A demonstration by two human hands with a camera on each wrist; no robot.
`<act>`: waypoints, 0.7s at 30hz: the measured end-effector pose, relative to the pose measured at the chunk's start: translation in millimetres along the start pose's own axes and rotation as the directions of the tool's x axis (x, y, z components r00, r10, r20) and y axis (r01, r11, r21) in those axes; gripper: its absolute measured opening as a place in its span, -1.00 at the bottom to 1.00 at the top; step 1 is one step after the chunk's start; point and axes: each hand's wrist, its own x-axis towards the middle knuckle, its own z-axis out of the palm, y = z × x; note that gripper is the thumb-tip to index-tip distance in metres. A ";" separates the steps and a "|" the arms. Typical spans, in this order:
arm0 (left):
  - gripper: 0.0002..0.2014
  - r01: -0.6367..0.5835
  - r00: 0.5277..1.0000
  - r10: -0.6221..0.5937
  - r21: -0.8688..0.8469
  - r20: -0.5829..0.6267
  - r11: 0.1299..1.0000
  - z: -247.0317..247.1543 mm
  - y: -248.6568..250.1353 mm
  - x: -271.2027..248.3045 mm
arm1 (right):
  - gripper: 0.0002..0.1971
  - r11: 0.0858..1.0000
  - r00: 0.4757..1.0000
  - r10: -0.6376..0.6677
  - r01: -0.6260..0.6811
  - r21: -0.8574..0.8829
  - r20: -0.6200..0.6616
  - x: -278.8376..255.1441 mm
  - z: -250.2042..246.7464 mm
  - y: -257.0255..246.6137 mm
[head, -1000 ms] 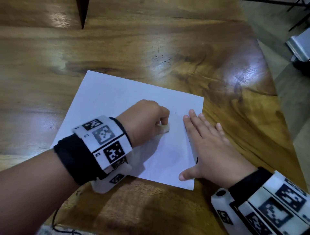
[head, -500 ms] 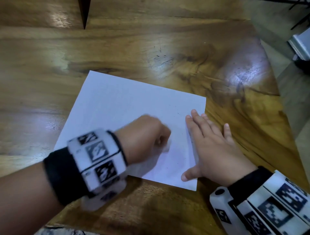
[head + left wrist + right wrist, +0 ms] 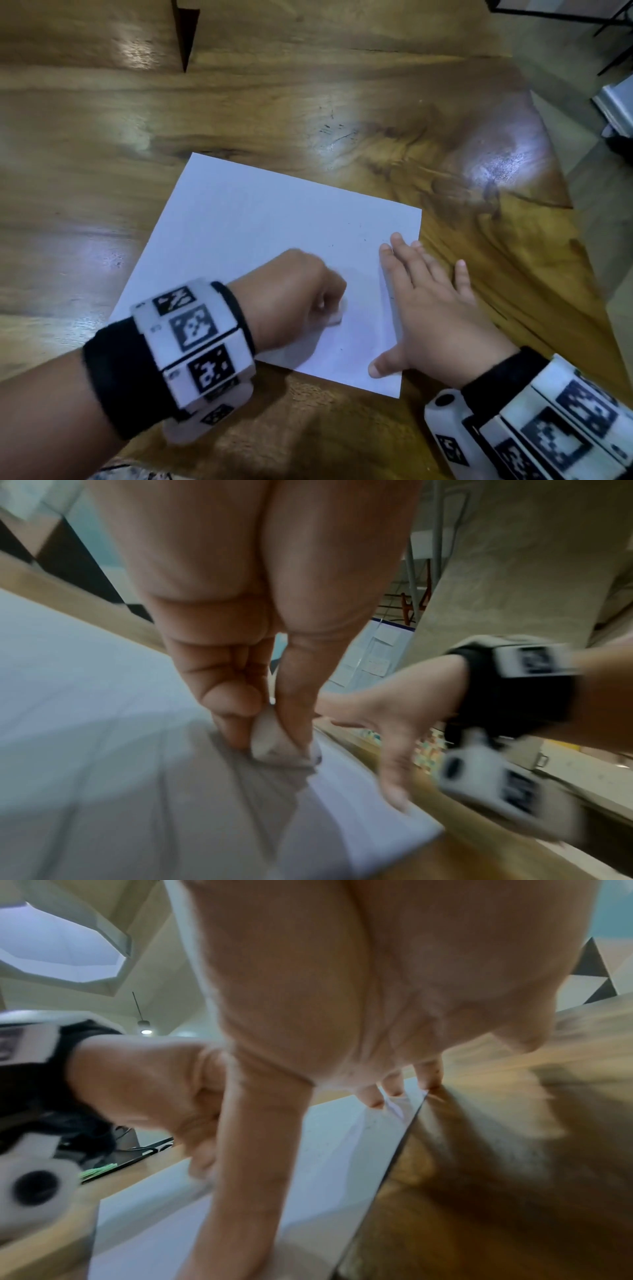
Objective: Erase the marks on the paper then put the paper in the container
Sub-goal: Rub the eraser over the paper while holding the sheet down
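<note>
A white sheet of paper [image 3: 260, 236] lies flat on the wooden table [image 3: 308, 102]. My left hand [image 3: 298, 294] pinches a small white eraser [image 3: 337, 317] and presses its tip onto the sheet near the right side; the left wrist view shows the eraser [image 3: 274, 739] between thumb and fingers against the paper [image 3: 85, 696]. My right hand [image 3: 431, 308] lies flat with straight fingers on the paper's right edge, thumb spread toward me. In the right wrist view its fingertips [image 3: 371, 1096] rest along that edge of the paper [image 3: 335, 1139]. Tiny dark specks dot the sheet. No container is in view.
The table's right edge [image 3: 555, 164] slants away, with grey floor beyond it. A dark wedge-shaped gap [image 3: 185, 31] cuts into the far side of the tabletop. A white object [image 3: 616, 102] stands on the floor at the right.
My left hand with the eraser slid toward me and back across the same patch, blurred by rubbing. The right hand stayed flat on the paper's edge, little finger spread wider.
</note>
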 end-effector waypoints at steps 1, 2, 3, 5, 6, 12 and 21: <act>-0.92 -0.018 0.999 0.019 -0.024 0.048 1.000 6.4 0.1 -8.6 | 0.44 1.000 1.000 -0.008 0.008 -0.003 -0.006 0.1 0.3 0.3; -0.88 0.011 0.996 -0.004 -0.078 0.087 0.997 11.2 -0.3 -14.8 | 0.44 1.000 1.000 -0.015 0.015 -0.004 -0.010 0.0 0.4 0.8; -0.86 0.063 0.991 -0.046 -0.138 0.127 0.988 12.4 -0.2 -16.5 | 0.44 1.000 1.000 -0.021 0.021 -0.001 -0.014 -0.2 0.6 1.2; -0.91 0.098 0.988 -0.083 -0.114 0.132 0.989 7.7 -1.1 -9.8 | 0.43 1.000 0.999 -0.031 0.031 0.006 -0.019 -0.5 0.9 2.0; -0.94 0.086 0.993 -0.082 -0.048 0.083 0.995 3.6 -2.6 -2.1 | 0.43 0.999 0.999 -0.034 0.034 0.008 -0.022 -0.5 1.1 2.4; -0.75 0.139 0.985 -0.133 0.045 -0.112 0.989 -9.5 -0.9 30.1 | 0.42 0.999 0.999 -0.043 0.044 0.001 -0.028 0.4 1.8 4.0; -0.87 0.079 0.995 -0.078 -0.012 0.064 0.997 1.4 2.8 2.0 | 0.44 0.999 0.999 -0.036 0.036 0.000 -0.030 1.4 2.4 3.9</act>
